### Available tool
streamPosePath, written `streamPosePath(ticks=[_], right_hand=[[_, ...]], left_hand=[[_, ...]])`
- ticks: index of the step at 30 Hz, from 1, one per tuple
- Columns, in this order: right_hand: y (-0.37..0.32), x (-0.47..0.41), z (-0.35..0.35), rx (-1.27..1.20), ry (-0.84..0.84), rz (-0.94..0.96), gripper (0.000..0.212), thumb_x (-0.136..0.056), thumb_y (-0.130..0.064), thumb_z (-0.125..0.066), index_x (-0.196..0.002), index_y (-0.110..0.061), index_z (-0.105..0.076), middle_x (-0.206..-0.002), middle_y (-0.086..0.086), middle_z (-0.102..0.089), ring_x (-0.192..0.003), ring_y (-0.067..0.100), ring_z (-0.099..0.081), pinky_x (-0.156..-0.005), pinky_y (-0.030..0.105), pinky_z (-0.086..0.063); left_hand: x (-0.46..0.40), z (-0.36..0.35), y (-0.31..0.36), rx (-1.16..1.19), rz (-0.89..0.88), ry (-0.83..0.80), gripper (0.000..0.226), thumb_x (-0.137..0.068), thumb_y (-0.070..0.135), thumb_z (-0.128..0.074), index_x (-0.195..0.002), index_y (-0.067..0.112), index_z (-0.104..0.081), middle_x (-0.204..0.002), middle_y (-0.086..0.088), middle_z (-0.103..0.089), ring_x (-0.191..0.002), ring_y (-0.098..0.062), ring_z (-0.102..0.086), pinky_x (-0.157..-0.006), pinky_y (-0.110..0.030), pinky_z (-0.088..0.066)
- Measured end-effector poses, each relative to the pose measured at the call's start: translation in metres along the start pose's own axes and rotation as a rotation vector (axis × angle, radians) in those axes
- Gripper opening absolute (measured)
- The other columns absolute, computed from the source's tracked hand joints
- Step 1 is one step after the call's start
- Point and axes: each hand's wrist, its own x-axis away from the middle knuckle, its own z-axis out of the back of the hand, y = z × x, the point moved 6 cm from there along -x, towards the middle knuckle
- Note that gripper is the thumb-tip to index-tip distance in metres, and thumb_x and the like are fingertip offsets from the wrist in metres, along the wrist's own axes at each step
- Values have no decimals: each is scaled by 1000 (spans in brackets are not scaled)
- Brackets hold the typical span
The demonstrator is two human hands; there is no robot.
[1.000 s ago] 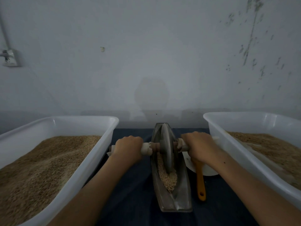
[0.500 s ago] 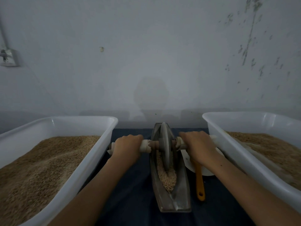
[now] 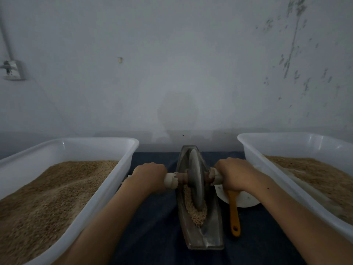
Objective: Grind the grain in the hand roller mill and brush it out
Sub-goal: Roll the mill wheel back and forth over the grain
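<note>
Left hand [image 3: 150, 177] and right hand [image 3: 232, 175] each grip a handle end of the roller wheel [image 3: 195, 180], upright in the trough [image 3: 212, 234] over grain [image 3: 197, 215].

Both hands [image 3: 150, 176] [image 3: 234, 174] grip the roller's axle [image 3: 172, 180] (grain [image 3: 196, 215] apparently beneath).

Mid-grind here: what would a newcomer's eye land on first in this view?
Dead centre, the grinding wheel stands in the boat-shaped mill trough, the left hand and right hand each gripping an axle end. Crushed grain lies under the wheel. A white tub of grain flanks each side; an orange-handled brush waits right of the trough.
</note>
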Motion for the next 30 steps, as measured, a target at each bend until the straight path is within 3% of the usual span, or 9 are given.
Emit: streamPosePath(ticks=[2,5,8,13,18,24,30], right_hand=[[0,0,0,12,1,-7,19,-86,-13,-60,-104,-18,-60,-92,0,-56,-78,17,-51,-68,29,-38],[-2,-1,1,23,60,-34,21,-87,-12,-59,-106,-19,-58,-103,3,-59,-89,20,-57,-70,28,-37],[-2,-2,2,3,180,-53,16,-87,-11,-57,-88,-24,-47,-105,1,-62,-98,21,-59,-74,28,-34],[-3,-1,0,41,360,-51,17,-88,-9,-52,-98,-23,-48,-102,-4,-62,-97,21,-58,-75,30,-27],[-2,-1,1,-7,225,-30,17,-87,-11,-58,-94,-23,-47,-105,0,-61,-99,21,-58,-77,28,-34],[0,-2,-1,27,16,-12,25,-85,-15,-60,-110,-19,-59,-102,3,-61,-90,20,-59,-69,28,-39],[0,-2,-2,-18,64,-42,23,-87,-15,-60,-109,-22,-58,-107,2,-62,-97,21,-61,-71,28,-39]], left_hand=[[-1,0,0,5,9,-3,38,-82,26,-67,-117,15,-57,-112,-6,-63,-102,-23,-60,-83,-33,-44],[-2,-1,0,5,26,64,31,-85,23,-63,-114,16,-57,-110,-5,-62,-100,-22,-60,-81,-31,-44],[-2,2,1,9,37,203,22,-88,21,-57,-109,18,-53,-108,-3,-61,-98,-21,-59,-74,-29,-40],[-1,3,1,21,65,332,20,-90,24,-56,-107,20,-46,-104,0,-61,-92,-18,-59,-69,-27,-34],[-1,3,0,5,45,249,21,-90,21,-56,-110,18,-53,-107,-2,-61,-96,-19,-59,-72,-27,-38],[0,0,0,5,-5,-4,38,-83,25,-67,-117,13,-54,-111,-6,-62,-100,-21,-60,-83,-32,-46],[-2,1,1,-18,31,81,32,-86,22,-62,-117,14,-54,-112,-6,-61,-101,-22,-59,-79,-30,-42]])
